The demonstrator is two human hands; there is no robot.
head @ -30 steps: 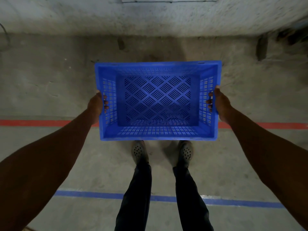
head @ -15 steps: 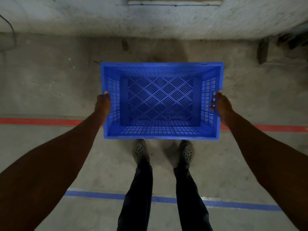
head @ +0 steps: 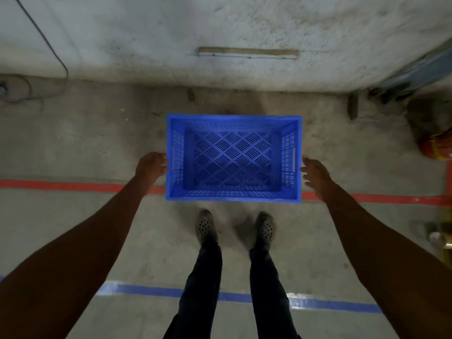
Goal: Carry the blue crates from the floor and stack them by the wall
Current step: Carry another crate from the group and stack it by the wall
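Note:
One empty blue crate (head: 233, 198) with a slotted bottom sits on the concrete floor just ahead of my feet, short of the wall (head: 220, 28). Its near edge lies over the red floor line (head: 73, 185). My left hand (head: 151, 165) hovers by the crate's left side with loosely curled fingers, holding nothing. My right hand (head: 316, 176) is a little off the right side with its fingers spread. No other crate shows.
A cable (head: 58, 57) runs down the wall to the floor at the left. An orange object (head: 437, 146) and dark debris (head: 353, 106) lie at the right near the wall. A blue floor line (head: 151, 289) crosses behind my shoes (head: 206, 228).
Both hands have let go of the crate's side handles and pulled outward. The crate has dropped lower and now rests on the floor.

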